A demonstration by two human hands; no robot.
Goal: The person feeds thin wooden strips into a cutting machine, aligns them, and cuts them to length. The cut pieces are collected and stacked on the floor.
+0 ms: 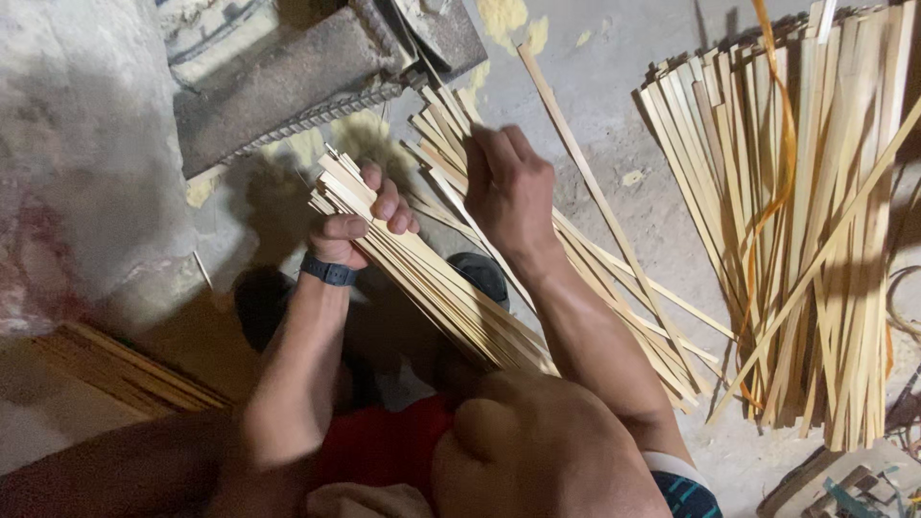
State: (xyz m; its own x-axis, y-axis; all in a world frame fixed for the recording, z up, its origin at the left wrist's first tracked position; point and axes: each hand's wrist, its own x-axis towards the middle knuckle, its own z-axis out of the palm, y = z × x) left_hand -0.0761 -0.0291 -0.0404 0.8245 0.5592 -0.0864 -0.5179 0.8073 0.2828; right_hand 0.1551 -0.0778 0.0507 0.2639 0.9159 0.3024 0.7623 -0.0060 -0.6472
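My left hand grips a bundle of thin pale bamboo strips near its far end; the bundle slants down toward my knee. A dark band sits on that wrist. My right hand is curled shut over strips from the loose pile lying on the floor just beyond the bundle, its fingers hidden on the far side. Which strip it pinches is not visible.
A large tied sheaf of bamboo strips with an orange band lies at the right. A rusty metal machine part sits at the top. More strips lie at the lower left on the dusty concrete floor. Small tools rest at the bottom right.
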